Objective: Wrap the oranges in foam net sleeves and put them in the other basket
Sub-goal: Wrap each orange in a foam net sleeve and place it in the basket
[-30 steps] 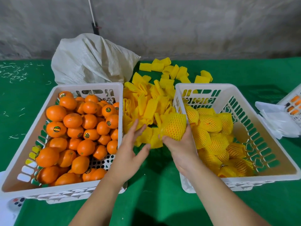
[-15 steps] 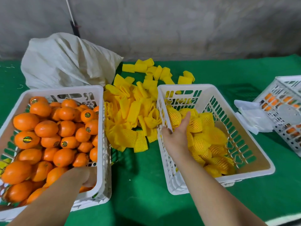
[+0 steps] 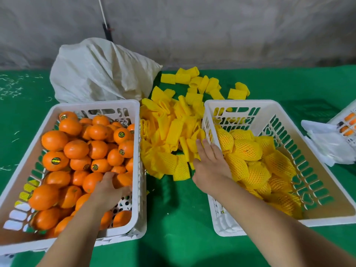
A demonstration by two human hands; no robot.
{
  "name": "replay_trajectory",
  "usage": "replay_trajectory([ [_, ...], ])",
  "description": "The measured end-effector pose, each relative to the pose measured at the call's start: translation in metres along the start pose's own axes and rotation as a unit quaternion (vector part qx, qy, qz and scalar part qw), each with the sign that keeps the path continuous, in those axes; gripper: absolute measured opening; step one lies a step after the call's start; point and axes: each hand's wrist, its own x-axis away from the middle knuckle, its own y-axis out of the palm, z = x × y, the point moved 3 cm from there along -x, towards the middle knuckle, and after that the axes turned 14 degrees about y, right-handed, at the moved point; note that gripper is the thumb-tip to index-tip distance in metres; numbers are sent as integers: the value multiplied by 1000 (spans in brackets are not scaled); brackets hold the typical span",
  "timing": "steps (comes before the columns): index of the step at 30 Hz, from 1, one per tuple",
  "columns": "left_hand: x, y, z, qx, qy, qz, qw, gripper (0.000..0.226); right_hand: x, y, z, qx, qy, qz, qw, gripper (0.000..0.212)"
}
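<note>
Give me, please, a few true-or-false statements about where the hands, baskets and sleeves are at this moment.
1. The left hand grips a bare orange inside the left basket. True.
2. The right hand holds a wrapped orange above the right basket. False: it holds nothing and reaches, fingers straight, toward the pile of foam net sleeves.
3. The loose sleeves lie on the green cloth between the two baskets. True.
4. The right basket is filled with bare oranges. False: its wrapped oranges all sit in yellow netting.
5. A white sack sits behind the left basket. True.
</note>
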Motion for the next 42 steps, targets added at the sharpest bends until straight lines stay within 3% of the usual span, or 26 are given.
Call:
replay_trajectory([
  [4,16,-15,34,162,125,189,960,64,-40,1,-2,152,-3,-59,987,57],
  [7,31,-2,75,190,229,220,929,65,-63,4,-6,189,14,-74,979,60],
  [11,51,33,105,134,303,168,928,69,-71,2,-11,122,22,-72,990,46],
  [14,58,44,111,42,342,166,924,69,-61,-10,-5,-95,13,10,995,28],
  [15,58,44,112,43,344,157,925,68,-54,-18,-2,-232,24,32,972,23],
  [16,58,44,114,55,342,149,926,67,-44,-26,1,-387,48,36,920,18],
  [18,57,52,119,181,315,105,926,67,-21,-41,-3,-648,100,5,755,13],
  [20,59,63,120,369,248,75,893,69,3,-49,-17,-781,121,-31,611,14],
  [22,57,67,116,454,207,75,864,73,20,-52,-29,-819,118,-57,559,10],
  [27,52,60,114,561,185,-40,806,110,28,-48,-35,-818,108,-134,549,16],
  [30,54,56,118,604,153,-63,779,112,34,-46,-40,-829,89,-163,527,24],
  [31,54,57,117,618,145,-63,770,108,35,-44,-39,-821,95,-148,543,23],
  [34,56,57,117,637,130,-68,757,90,36,-42,-34,-762,105,-87,633,17],
  [37,58,61,121,605,143,-98,777,102,37,-41,-30,-692,105,-25,714,13],
  [42,56,67,119,583,155,-106,790,79,44,-43,-23,-622,94,95,772,9],
])
